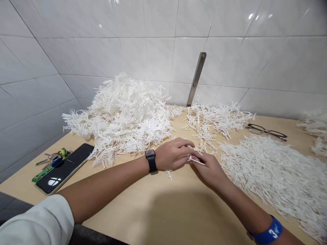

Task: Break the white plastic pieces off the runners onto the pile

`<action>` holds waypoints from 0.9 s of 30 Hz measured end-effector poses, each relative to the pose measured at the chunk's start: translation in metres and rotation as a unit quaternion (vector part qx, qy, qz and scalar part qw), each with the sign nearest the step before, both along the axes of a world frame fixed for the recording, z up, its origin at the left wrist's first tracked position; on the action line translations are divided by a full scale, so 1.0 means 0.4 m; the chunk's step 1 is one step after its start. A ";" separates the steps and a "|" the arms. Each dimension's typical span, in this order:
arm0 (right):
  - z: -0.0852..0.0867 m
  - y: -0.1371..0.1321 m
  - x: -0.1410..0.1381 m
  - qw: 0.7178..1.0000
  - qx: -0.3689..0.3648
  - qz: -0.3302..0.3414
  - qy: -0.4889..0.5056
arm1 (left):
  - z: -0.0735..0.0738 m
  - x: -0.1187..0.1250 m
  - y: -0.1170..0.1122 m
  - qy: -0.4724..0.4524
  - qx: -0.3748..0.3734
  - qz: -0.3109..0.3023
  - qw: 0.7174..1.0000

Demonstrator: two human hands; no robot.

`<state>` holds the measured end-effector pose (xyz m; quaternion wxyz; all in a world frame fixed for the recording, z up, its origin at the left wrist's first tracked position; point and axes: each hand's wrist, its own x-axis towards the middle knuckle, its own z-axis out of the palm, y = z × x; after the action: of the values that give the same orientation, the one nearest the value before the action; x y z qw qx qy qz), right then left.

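Picks (195, 159), seemingly plastic, between both hands (172, 154) (209, 172)

Your pale wood table (122, 183), seen from above: big heap of white plastic pcs (122, 115) at back L, looser pile (214, 119) just beside it, wide flat spread (276, 173) along R side, another patch (316, 129) at far R edge. Dark-framed glasses (265, 131) lie btwn looser pile & far patch, just behind the spread. Front L of big heap: black phone (63, 168), face up, w/ keys (51, 160) & green strip (44, 176) touching its L edge. One stray white pc (168, 174) lies on bare wood, mid-table.
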<state>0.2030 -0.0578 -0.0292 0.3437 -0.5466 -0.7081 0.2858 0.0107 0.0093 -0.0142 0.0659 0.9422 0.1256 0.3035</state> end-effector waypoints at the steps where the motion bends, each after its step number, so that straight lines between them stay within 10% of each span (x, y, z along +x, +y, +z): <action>1: 0.002 0.000 0.001 1.000 0.002 0.005 -0.004 | 0.000 0.000 0.002 0.005 -0.003 0.000 1.000; 16: 0.019 -0.005 -0.008 0.998 0.038 0.046 -0.026 | 0.006 -0.006 0.003 0.098 -0.022 0.044 0.994; 27: 0.032 -0.003 0.001 0.987 -0.054 0.154 0.008 | -0.006 0.001 0.007 0.099 -0.116 -0.067 0.986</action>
<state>0.2033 -0.0588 -0.0162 0.2713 -0.4460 -0.7649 0.3774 0.0110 0.0123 -0.0167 0.1823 0.9598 0.1023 0.1873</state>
